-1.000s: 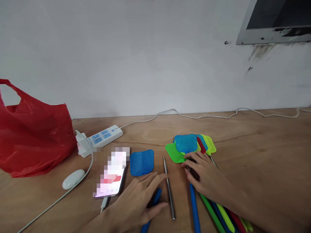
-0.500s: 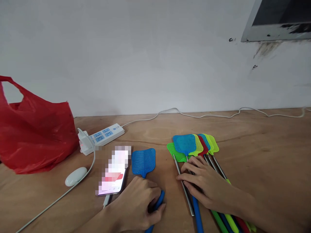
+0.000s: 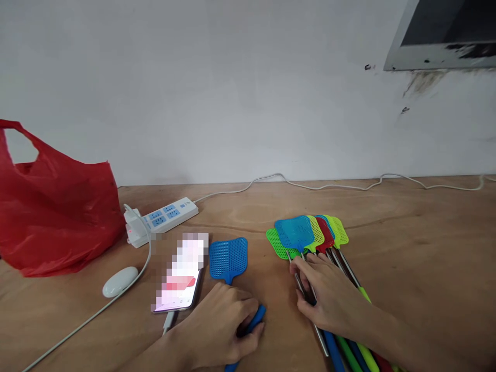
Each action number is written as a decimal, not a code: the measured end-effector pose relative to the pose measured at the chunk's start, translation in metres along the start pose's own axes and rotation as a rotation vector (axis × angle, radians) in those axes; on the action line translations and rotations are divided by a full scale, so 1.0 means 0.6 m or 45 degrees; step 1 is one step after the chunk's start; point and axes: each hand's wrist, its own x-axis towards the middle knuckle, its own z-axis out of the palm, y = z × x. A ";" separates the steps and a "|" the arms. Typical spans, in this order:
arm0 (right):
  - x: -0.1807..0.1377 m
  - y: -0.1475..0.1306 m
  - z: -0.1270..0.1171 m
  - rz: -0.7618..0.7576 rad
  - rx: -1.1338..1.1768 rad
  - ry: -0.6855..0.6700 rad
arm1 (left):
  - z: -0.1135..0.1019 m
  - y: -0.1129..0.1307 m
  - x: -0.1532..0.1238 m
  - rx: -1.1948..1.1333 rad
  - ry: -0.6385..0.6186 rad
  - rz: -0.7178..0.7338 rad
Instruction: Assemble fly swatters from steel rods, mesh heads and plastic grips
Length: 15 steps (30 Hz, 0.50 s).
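My left hand (image 3: 222, 325) is closed around the blue handle (image 3: 253, 319) of a blue fly swatter whose mesh head (image 3: 228, 258) lies flat on the wooden table (image 3: 418, 248) just ahead of it. My right hand (image 3: 327, 294) rests palm down, fingers apart, on the metal rods of a fanned pile of fly swatters (image 3: 308, 232) with blue, green, yellow and red heads. A loose metal rod (image 3: 310, 310) lies under its fingers, beside the pile's coloured handles (image 3: 356, 354).
A phone (image 3: 180, 281) with a lit screen lies left of the blue swatter head. Behind it are a white power strip (image 3: 163, 217), a white mouse (image 3: 118, 281) and cables. A red plastic bag (image 3: 54, 206) stands at the far left. A white wall rises behind.
My left hand curled onto the blue handle. My right hand drew the loose metal rod rightward against the swatter pile and now lies over it.
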 end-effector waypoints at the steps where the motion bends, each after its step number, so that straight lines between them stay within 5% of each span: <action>1: 0.000 0.001 0.000 0.017 0.020 0.006 | 0.000 -0.001 0.000 -0.004 -0.005 0.003; 15: 0.018 0.031 0.002 0.466 1.166 0.143 | -0.001 0.003 -0.001 -0.056 0.022 -0.001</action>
